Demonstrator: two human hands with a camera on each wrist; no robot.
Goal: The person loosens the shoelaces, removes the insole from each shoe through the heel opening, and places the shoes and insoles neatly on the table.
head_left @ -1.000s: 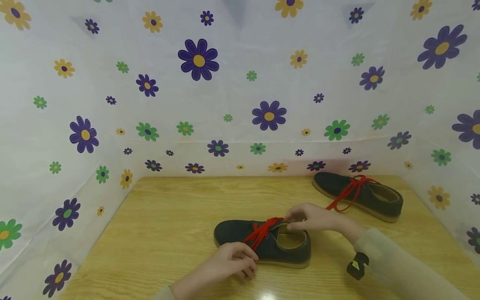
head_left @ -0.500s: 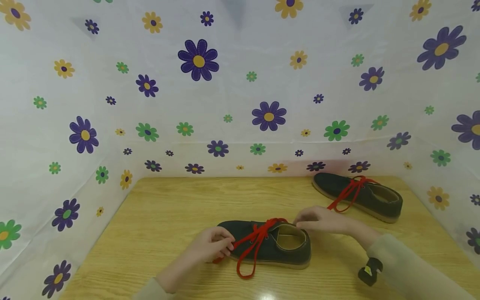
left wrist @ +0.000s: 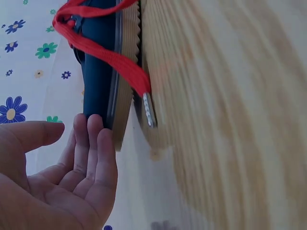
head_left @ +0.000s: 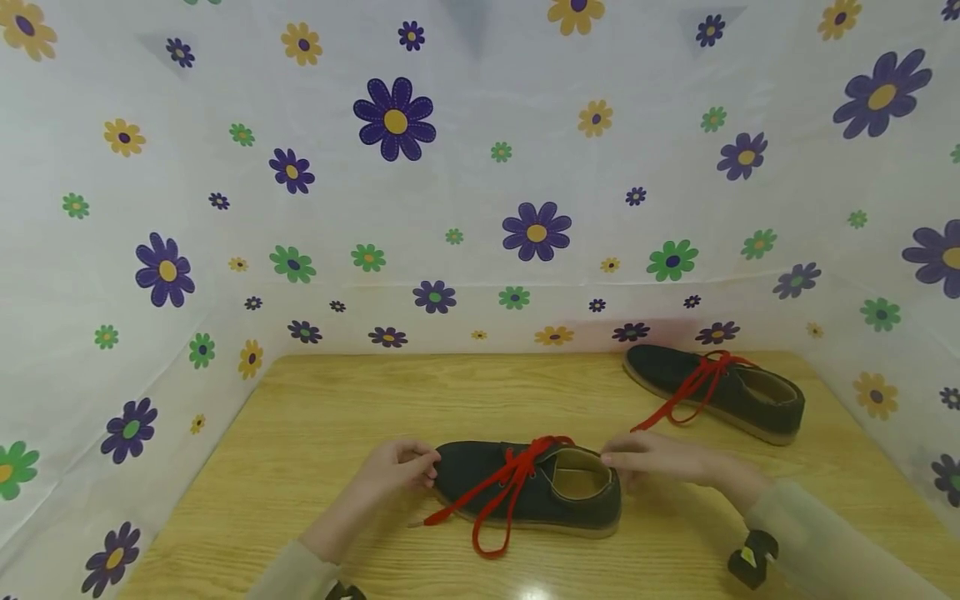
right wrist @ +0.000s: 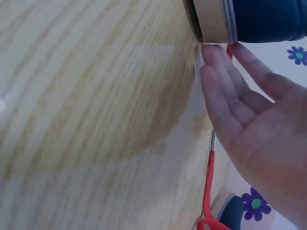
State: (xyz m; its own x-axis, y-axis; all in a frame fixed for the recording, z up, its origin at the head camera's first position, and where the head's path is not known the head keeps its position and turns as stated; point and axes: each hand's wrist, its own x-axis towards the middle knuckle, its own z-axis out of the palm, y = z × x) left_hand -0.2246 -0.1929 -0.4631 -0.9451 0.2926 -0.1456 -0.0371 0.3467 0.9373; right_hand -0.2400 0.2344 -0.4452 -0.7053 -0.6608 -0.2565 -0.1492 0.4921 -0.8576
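Note:
A dark navy shoe (head_left: 472, 471) with red laces (head_left: 517, 471) sits upright on the table, its toe to the left. At the toe is my left hand (head_left: 390, 468); in the left wrist view its extended fingertips meet the toe (left wrist: 96, 91), with the thumb held apart. My right hand (head_left: 663, 458) is at the opposite end, straight fingers close against the heel (right wrist: 268, 21) in the right wrist view. One lace loop and a lace end with a metal tip (left wrist: 149, 110) hang over the near side of the shoe.
A matching shoe (head_left: 757, 412) lies angled at the back right of the wooden table (head_left: 360, 400), its red lace trailing toward my right hand. A white flower-print sheet (head_left: 465, 183) encloses the back and sides.
My left hand has left the laces, drawing a lace end out over the near side, and moved left to the toe. My right hand has shifted from the shoe's opening to the heel.

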